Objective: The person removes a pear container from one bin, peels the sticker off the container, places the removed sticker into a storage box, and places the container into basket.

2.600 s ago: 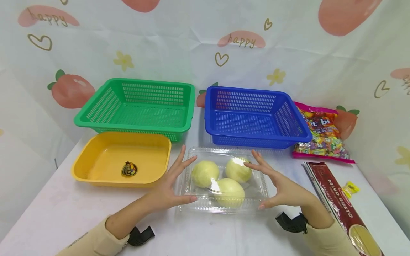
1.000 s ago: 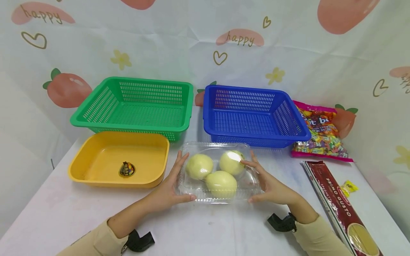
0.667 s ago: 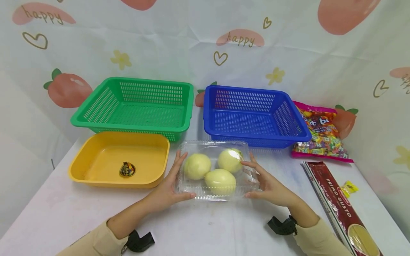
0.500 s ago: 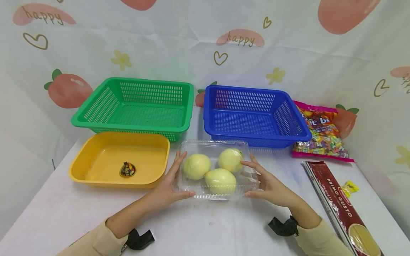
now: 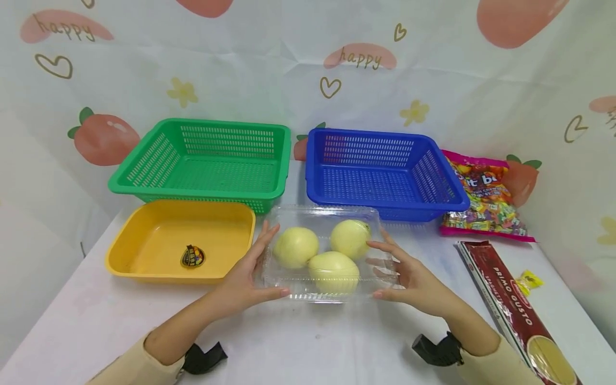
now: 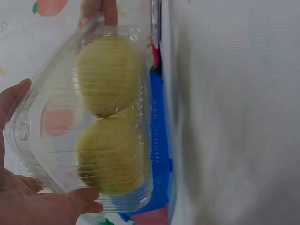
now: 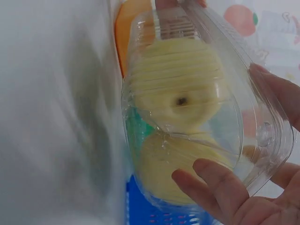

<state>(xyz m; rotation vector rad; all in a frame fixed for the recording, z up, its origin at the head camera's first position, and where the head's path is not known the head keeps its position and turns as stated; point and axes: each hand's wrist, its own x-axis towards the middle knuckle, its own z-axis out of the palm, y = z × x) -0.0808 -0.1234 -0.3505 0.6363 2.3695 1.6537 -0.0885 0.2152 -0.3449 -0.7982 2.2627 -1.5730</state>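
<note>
A clear plastic clamshell box with three pale yellow round fruits inside is held up off the table between both hands. On its left side, my left hand grips the rim, thumb at the near corner. My right hand holds the opposite side the same way, with some fingers showing through the plastic. In the left wrist view, two fruits lie against the ribbed bottom, and a gap separates the box from the tabletop. Fingers of the right hand support the underside in the right wrist view.
Behind stand a green basket and a blue basket. A yellow tray with a dark sticker sits left. To the right are a candy bag, a spaghetti packet and a small yellow-wrapped candy.
Both hands, earlier spread around the box, have closed in on its sides and lifted it. The box has shifted slightly toward the baskets.
</note>
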